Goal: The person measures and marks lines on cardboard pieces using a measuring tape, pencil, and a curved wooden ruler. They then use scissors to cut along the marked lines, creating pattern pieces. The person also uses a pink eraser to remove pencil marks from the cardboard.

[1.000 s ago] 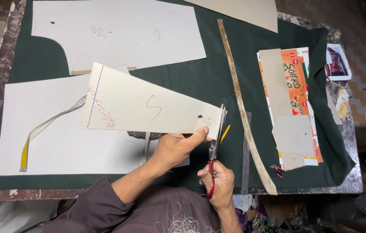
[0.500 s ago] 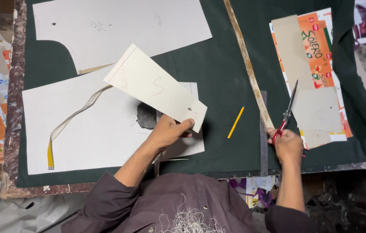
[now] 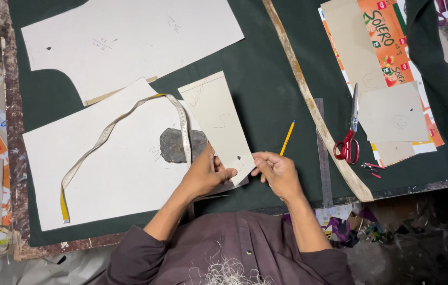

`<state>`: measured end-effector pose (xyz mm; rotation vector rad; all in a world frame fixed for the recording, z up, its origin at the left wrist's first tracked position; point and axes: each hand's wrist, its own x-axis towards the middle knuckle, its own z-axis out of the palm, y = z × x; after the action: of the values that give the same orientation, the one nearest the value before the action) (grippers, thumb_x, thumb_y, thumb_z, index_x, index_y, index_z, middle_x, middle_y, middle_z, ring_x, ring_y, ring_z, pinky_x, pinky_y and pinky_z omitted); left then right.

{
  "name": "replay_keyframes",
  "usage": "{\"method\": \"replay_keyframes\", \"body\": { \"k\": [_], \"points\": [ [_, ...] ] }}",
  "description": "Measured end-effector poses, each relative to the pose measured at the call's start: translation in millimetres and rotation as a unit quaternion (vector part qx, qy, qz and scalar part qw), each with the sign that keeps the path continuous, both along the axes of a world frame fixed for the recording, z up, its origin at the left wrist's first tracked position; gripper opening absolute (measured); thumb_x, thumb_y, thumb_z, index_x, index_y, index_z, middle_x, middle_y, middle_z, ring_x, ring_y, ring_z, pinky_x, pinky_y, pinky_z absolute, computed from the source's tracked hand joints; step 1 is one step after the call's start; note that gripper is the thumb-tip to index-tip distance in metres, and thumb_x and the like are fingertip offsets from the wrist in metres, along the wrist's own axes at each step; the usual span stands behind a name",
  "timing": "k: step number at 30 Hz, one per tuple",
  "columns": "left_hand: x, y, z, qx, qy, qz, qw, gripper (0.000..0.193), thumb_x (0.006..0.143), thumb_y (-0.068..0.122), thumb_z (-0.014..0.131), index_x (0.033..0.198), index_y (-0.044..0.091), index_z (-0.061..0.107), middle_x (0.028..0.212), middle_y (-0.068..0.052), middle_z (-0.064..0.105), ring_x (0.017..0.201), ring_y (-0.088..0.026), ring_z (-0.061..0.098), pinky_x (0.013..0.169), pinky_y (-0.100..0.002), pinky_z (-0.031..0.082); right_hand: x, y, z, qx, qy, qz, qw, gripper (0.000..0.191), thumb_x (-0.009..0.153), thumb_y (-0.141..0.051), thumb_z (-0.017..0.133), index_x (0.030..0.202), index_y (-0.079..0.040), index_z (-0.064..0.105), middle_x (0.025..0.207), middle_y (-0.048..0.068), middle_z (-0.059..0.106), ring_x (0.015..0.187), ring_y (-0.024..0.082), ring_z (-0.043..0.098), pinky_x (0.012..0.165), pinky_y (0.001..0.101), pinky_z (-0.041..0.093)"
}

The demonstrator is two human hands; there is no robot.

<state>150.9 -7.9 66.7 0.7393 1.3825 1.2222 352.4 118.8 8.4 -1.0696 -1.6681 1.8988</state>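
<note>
A narrow cream paper pattern piece (image 3: 220, 120) lies slanted on the dark green cloth (image 3: 266, 79). My left hand (image 3: 206, 171) grips its near end from the left. My right hand (image 3: 275, 170) pinches the same near edge from the right. Red-handled scissors (image 3: 348, 134) lie free on the cloth to the right, apart from both hands. A yellow pencil (image 3: 287, 138) rests just beyond my right hand.
Two large white pattern sheets (image 3: 129, 37) (image 3: 102, 169) cover the left side, with a tape measure (image 3: 105, 137) and a grey stone (image 3: 176, 145) on the nearer one. A long wooden stick (image 3: 308, 100), a metal ruler (image 3: 323, 153) and cardboard pieces (image 3: 388, 111) lie to the right.
My right hand has put the scissors down on the right and come back to the narrow pattern piece. The piece has swung round and lowered toward the cloth.
</note>
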Motion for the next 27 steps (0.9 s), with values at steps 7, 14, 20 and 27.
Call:
{"method": "replay_keyframes", "body": {
  "k": [7, 14, 20, 27],
  "points": [
    [4.2, -6.3, -9.8, -0.056, 0.032, -0.011, 0.998, 0.052, 0.085, 0.005, 0.079, 0.125, -0.006, 0.048, 0.075, -0.011, 0.068, 0.065, -0.013, 0.068, 0.058, -0.029, 0.055, 7.0, -10.1, -17.5, -0.037, -0.022, 0.005, 0.999, 0.022, 0.095, -0.005, 0.064, 0.112, 0.006, 0.071, 0.084, 0.008, 0.074, 0.068, 0.009, 0.068, 0.054, 0.0216, 0.050],
    [-26.4, -15.6, -12.4, -0.044, 0.383, 0.104, 0.917, 0.024, 0.094, 0.026, 0.074, 0.104, 0.005, 0.070, 0.076, -0.006, 0.072, 0.068, -0.021, 0.070, 0.065, -0.031, 0.052, 18.9, -6.2, -30.6, 0.026, -0.014, -0.133, 0.991, 0.019, 0.097, 0.001, 0.063, 0.113, 0.010, 0.069, 0.084, 0.009, 0.071, 0.068, 0.010, 0.068, 0.058, 0.0233, 0.054],
    [-26.2, -2.8, -28.4, 0.058, 0.651, 0.050, 0.755, 0.045, 0.092, 0.023, 0.070, 0.132, 0.002, 0.063, 0.140, -0.021, 0.058, 0.131, -0.038, 0.050, 0.105, -0.052, 0.040, 34.9, 4.1, -26.9, 0.052, -0.010, -0.181, 0.982, 0.018, 0.099, 0.000, 0.062, 0.113, 0.009, 0.069, 0.086, 0.010, 0.072, 0.068, 0.009, 0.067, 0.060, 0.0228, 0.055],
    [-9.6, 54.8, -25.9, -0.134, 0.712, -0.116, 0.680, 0.087, 0.096, 0.062, 0.047, 0.153, -0.002, 0.036, 0.158, -0.029, 0.030, 0.152, -0.046, 0.012, 0.120, -0.063, 0.008, 42.9, 8.9, -11.5, 0.085, 0.004, -0.202, 0.976, 0.018, 0.100, 0.000, 0.062, 0.115, 0.007, 0.069, 0.089, 0.009, 0.072, 0.069, 0.009, 0.065, 0.061, 0.0224, 0.054]
  ]
}}
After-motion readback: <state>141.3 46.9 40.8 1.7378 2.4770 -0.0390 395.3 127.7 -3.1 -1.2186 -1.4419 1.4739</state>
